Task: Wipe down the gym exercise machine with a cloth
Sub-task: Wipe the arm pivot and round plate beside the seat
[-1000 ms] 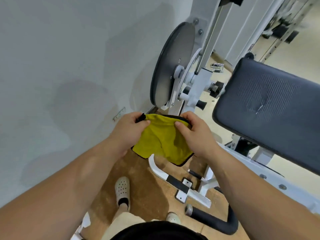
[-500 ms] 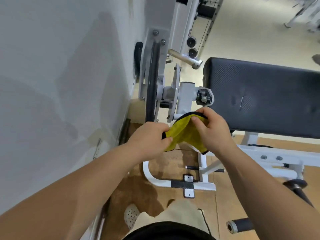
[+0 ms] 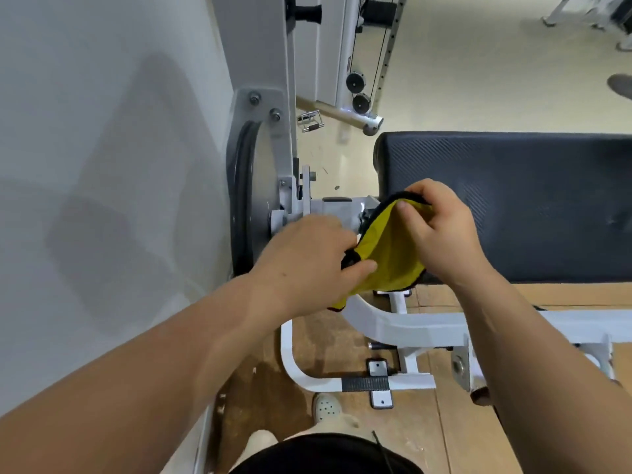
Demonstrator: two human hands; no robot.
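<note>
Hands, left hand [image 3: 307,254] and right hand [image 3: 441,230], pinch a yellow cloth [image 3: 390,254] taut between fingers beside the black pad [image 3: 533,186], apparently readying a wipe.

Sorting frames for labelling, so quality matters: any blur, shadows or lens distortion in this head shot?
Head view: the light is soft and even, with no strong glare; blurry shadows fall on the white wall; the left hand looks slightly motion-smeared, while the right hand, yellow cloth and black pad are sharp; wide-angle stretch swells the forearms near the bottom corners.
</note>
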